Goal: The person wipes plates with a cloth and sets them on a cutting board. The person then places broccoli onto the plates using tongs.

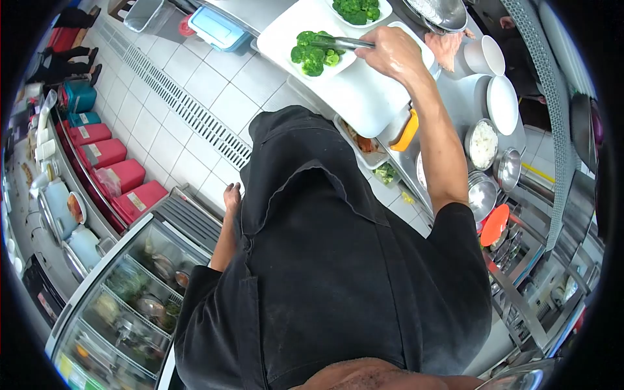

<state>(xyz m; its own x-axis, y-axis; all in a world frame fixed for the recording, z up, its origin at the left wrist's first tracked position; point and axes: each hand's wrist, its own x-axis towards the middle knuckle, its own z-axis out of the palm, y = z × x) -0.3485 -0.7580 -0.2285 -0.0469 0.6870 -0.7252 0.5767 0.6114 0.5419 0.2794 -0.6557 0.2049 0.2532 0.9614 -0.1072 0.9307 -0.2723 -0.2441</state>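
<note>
My right hand is closed around a pair of metal tongs over the counter. The tips of the tongs reach into broccoli florets on a white square plate. That plate rests on a white board. Just beyond it, more broccoli sits in a second white dish. My left hand hangs low beside my black apron, away from the counter. Its fingers look loosely apart, with nothing visible in them.
Right of the board are a yellow-orange object, a bowl of white shredded food, metal bowls and a white oval plate. A glass-topped fridge stands behind left; red bins line the opposite counter. Other people's legs show far left.
</note>
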